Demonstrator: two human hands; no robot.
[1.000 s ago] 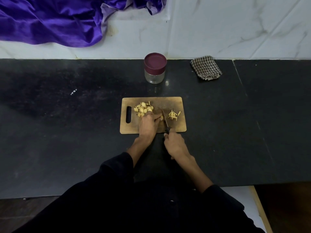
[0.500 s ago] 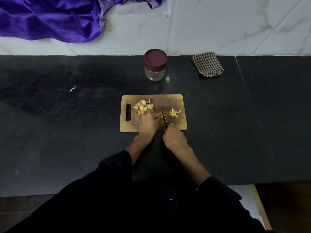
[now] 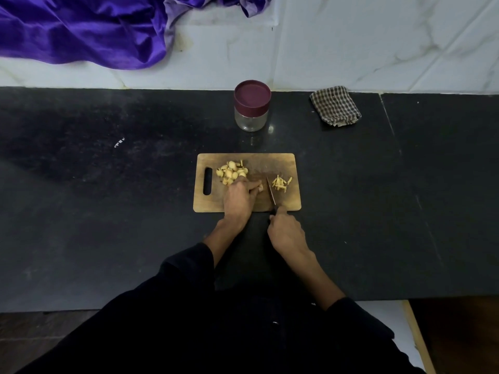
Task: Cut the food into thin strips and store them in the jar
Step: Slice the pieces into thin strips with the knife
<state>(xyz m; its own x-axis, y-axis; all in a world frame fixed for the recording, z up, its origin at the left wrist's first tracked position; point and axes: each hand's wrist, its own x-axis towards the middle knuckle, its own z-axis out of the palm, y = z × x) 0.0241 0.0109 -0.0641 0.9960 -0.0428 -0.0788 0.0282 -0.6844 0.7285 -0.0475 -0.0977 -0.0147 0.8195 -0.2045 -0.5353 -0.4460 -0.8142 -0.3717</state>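
A wooden cutting board (image 3: 280, 163) lies on the black counter. On its left part sits a pile of pale yellow round slices (image 3: 231, 171). A small heap of thin yellow strips (image 3: 280, 183) lies on its right part. My left hand (image 3: 240, 197) rests on the board and pinches a slice (image 3: 260, 187) down with its fingertips. My right hand (image 3: 285, 231) grips the handle of a knife (image 3: 271, 194), whose blade stands just right of that slice. A glass jar with a maroon lid (image 3: 252, 104) stands closed behind the board.
A folded checked cloth (image 3: 334, 106) lies at the back right of the black counter (image 3: 108, 184). Purple fabric (image 3: 89, 28) hangs over the white marble wall at the upper left. The counter's front edge runs just below my forearms.
The knife blade has shifted slightly right and back from the held slice. My right hand has drawn a little toward the board's front edge. The left hand stays in place.
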